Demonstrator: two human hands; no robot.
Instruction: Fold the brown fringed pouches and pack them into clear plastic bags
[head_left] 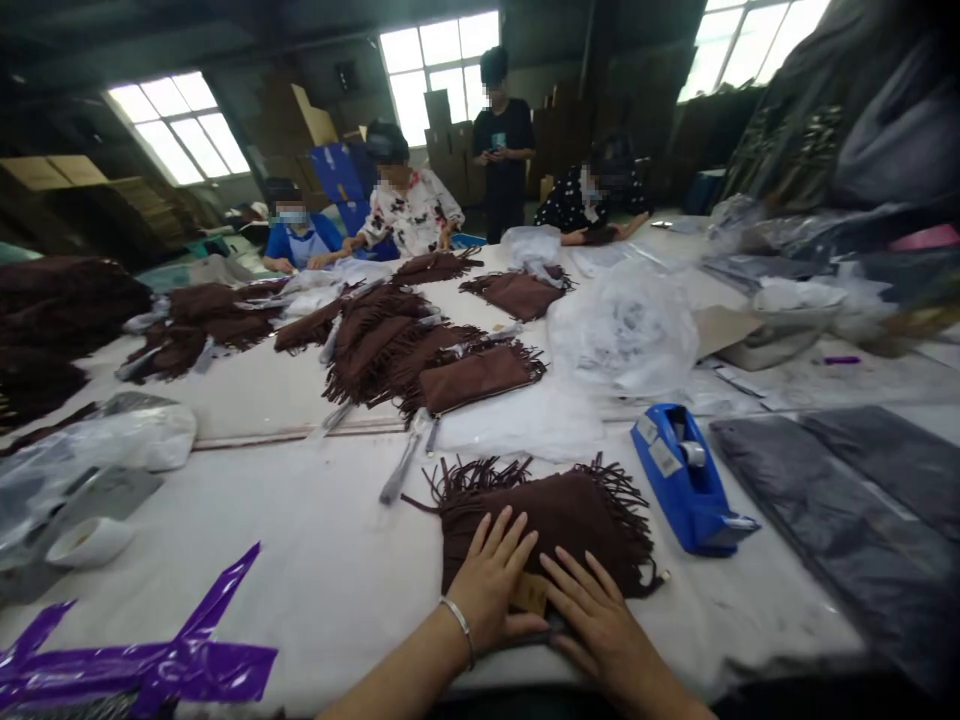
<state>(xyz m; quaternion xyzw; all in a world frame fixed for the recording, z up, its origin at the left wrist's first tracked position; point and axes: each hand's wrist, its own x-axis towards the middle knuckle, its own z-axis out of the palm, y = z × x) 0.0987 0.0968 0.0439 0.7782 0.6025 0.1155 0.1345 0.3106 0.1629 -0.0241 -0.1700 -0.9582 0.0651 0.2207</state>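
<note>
A dark brown fringed bag [555, 500] lies flat on the table in front of me, its fringe spread along the far and right sides. My left hand [491, 575] rests on its near left part with the fingers stretched out; a bracelet circles that wrist. My right hand [600, 610] lies flat beside it, fingers apart, on the near right part. Between the two hands shows a small tan tag [529, 594]. Just beyond the bag lies a strap end in grey wrapping [401, 465].
A blue tape dispenser [686, 485] stands right of the bag, beside dark grey folded packages [832, 500]. More brown fringed bags [480, 378] and clear plastic bags [622, 330] lie beyond. Purple tape [150, 665] is at the near left. Several people are across the table.
</note>
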